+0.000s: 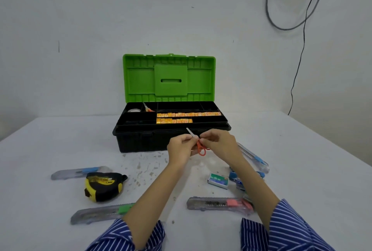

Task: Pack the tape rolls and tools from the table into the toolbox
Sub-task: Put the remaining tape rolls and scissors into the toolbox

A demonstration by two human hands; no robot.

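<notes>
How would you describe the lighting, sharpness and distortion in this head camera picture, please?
Head view: soft, even light, faint shadows; wide-angle bending bows the white table edges; the small orange-handled scissors, gripped by left hand and right hand, look slightly blurred; the green-lidded black plastic toolbox is fairly sharp.

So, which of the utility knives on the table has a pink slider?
The utility knife with the pink slider lies nearest the person, under the right forearm. The other knives have blue or green sliders.
</notes>
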